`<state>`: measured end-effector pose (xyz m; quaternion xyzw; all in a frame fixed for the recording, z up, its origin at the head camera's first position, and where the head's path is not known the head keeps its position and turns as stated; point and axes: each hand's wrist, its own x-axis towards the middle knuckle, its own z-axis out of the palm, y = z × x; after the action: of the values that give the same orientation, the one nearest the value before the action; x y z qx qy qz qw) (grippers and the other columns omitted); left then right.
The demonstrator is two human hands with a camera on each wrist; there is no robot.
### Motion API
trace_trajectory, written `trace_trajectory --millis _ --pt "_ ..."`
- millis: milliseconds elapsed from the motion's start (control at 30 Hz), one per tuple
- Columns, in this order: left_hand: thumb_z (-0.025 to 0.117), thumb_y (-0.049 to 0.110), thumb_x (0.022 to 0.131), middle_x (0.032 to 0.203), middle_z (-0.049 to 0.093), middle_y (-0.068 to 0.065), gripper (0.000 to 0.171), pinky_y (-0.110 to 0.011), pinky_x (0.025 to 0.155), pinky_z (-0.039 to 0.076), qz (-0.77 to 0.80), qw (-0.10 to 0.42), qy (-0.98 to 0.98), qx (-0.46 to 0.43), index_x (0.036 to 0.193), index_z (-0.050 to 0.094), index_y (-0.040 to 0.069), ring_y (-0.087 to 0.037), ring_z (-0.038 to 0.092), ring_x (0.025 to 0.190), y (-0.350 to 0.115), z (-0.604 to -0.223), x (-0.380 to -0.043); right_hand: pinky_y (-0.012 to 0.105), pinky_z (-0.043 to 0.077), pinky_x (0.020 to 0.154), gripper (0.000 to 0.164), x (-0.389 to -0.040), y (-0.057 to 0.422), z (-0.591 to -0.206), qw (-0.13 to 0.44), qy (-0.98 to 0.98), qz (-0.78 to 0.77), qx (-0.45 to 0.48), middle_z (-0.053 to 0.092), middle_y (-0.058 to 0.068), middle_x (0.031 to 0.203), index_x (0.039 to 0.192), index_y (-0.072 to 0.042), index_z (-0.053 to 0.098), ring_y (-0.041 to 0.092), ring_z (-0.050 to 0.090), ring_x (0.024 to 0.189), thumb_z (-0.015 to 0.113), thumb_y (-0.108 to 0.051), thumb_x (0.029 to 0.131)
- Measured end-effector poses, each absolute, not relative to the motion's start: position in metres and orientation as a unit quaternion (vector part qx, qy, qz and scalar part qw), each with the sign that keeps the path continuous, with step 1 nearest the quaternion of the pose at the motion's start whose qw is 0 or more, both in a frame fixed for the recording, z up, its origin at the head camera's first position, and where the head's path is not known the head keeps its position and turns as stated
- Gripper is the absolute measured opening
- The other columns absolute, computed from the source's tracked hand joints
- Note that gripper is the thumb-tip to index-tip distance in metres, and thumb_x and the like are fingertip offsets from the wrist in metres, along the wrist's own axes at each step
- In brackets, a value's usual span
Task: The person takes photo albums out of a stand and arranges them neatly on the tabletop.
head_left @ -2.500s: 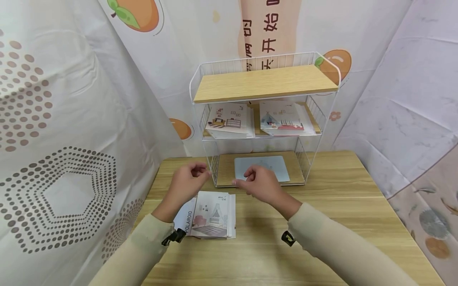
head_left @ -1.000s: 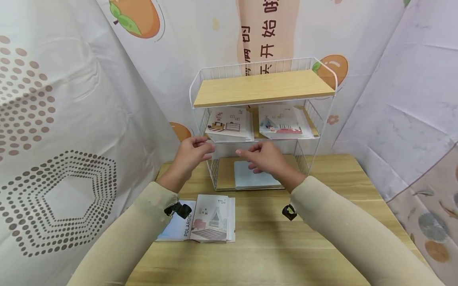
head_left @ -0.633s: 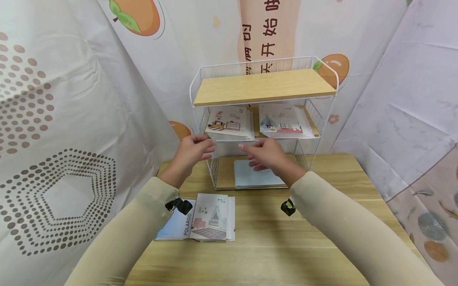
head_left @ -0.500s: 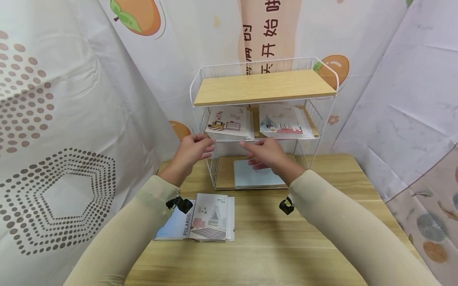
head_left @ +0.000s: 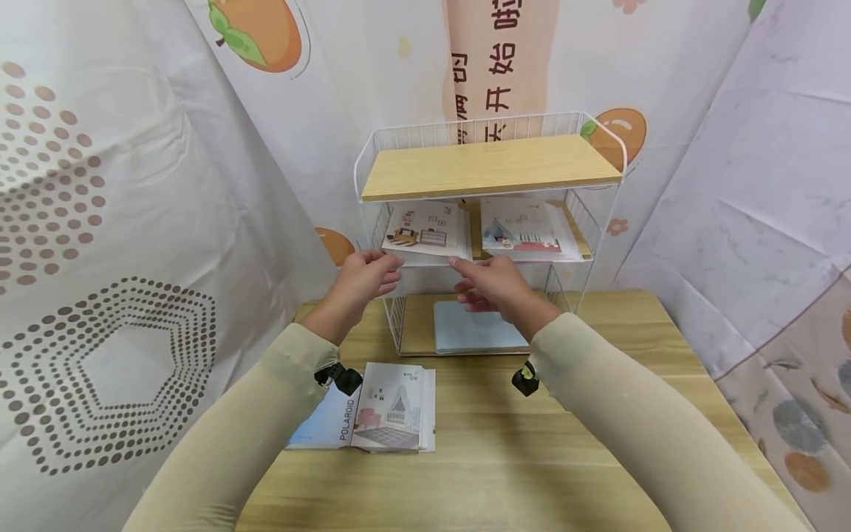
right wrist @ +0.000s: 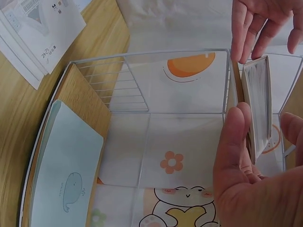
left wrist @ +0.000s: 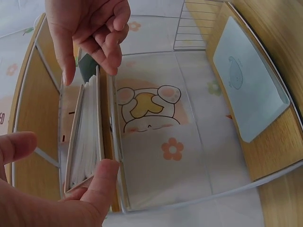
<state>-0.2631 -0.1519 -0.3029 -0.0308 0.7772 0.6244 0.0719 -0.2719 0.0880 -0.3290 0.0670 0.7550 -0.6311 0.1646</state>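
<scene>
On the middle shelf of a white wire rack (head_left: 492, 166) lies a notebook (head_left: 425, 227) with a drawn room on its cover and its pages fanned. My left hand (head_left: 362, 284) is at its front left corner. In the left wrist view, fingertips reach the notebook's (left wrist: 87, 132) lower edge while the thumb stands apart from the cover. My right hand (head_left: 488, 284) is at the front right corner. In the right wrist view, the right hand's (right wrist: 265, 194) fingers lie along the notebook's (right wrist: 258, 99) edge, the thumb apart.
A second illustrated notebook (head_left: 528, 227) lies at the right of the middle shelf. Below, a pale blue booklet (head_left: 475, 329) with a whale lies on the bottom board. An illustrated notebook (head_left: 388, 406) and a blue POLAROID book (head_left: 326, 421) lie on the table (head_left: 505, 473).
Both hands have risen from the bottom shelf's height to the middle shelf's front edge. Lately the right hand has shifted slightly left, its thumb coming to the notebook's corner.
</scene>
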Motion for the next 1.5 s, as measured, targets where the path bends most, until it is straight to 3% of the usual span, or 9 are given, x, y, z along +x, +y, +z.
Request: trace_trajectory --millis 133,433,800,1300,1500 --pt "0.064 0.029 0.101 0.146 0.054 -0.02 0.07 -0.039 0.108 0.053 0.628 0.075 0.774 -0.027 0.155 0.034 -0.004 -0.034 0.06 0.132 -0.152 -0.307 -0.265 0.035 0.065 0.078 0.072 -0.274 0.088 -0.332 0.168 0.75 -0.636 0.073 0.071 0.02 0.125 0.139 -0.004 0.053 0.018 0.075 0.078 0.07 -0.057 0.094" --pt "0.064 0.025 0.101 0.145 0.054 -0.02 0.068 -0.038 0.111 0.051 0.641 0.071 0.764 -0.018 0.154 0.034 -0.005 -0.029 0.061 0.129 -0.148 -0.31 -0.267 0.034 0.065 0.08 0.068 -0.277 0.087 -0.332 0.161 0.739 -0.65 0.073 0.072 0.017 0.121 0.137 -0.004 0.054 0.023 0.076 0.089 0.071 -0.054 0.095" --pt "0.064 0.023 0.101 0.144 0.055 -0.021 0.067 -0.037 0.111 0.051 0.656 0.067 0.751 -0.019 0.154 0.033 -0.006 -0.03 0.062 0.127 -0.15 -0.312 -0.266 0.034 0.065 0.081 0.067 -0.277 0.088 -0.334 0.163 0.732 -0.659 0.067 0.072 0.015 0.116 0.136 -0.005 0.057 0.02 0.075 0.085 0.071 -0.056 0.094" --pt "0.062 0.022 0.102 0.144 0.055 -0.023 0.068 -0.038 0.109 0.053 0.656 0.078 0.751 -0.015 0.156 0.03 -0.004 -0.034 0.062 0.129 -0.152 -0.312 -0.256 0.034 0.065 0.077 0.057 -0.272 0.099 -0.34 0.156 0.737 -0.657 0.044 0.075 0.011 0.098 0.111 -0.003 0.068 0.02 0.074 0.081 0.072 -0.057 0.092" --pt "0.059 0.022 0.104 0.137 0.059 -0.023 0.062 -0.04 0.109 0.052 0.653 0.083 0.753 -0.006 0.154 0.033 -0.004 -0.033 0.064 0.126 -0.153 -0.313 -0.252 0.036 0.065 0.077 0.057 -0.269 0.103 -0.342 0.154 0.741 -0.653 0.031 0.075 0.008 0.092 0.107 -0.003 0.067 0.017 0.072 0.075 0.072 -0.058 0.092"
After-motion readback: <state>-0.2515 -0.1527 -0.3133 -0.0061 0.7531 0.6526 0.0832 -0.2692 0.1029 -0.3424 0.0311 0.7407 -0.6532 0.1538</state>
